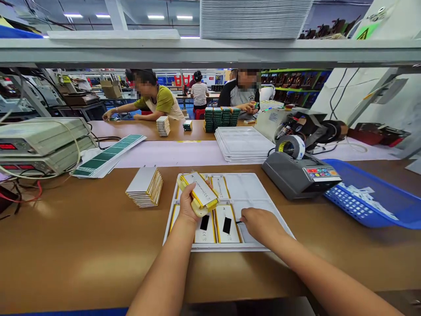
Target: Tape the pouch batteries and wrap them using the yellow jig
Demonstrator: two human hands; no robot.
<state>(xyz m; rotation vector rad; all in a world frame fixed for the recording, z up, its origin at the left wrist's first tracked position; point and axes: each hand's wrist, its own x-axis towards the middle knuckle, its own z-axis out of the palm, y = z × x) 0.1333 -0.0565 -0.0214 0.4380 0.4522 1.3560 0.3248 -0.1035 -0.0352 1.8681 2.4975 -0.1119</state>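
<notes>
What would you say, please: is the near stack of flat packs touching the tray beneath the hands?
Apart: the head view shows brown tabletop between the stack and the left rim of the tray.

Your L hand [188,204] grips, held higher; your R hand [259,224] pinches lower down, w/ both bare forearms [167,265] angled fwd & inward.
</notes>
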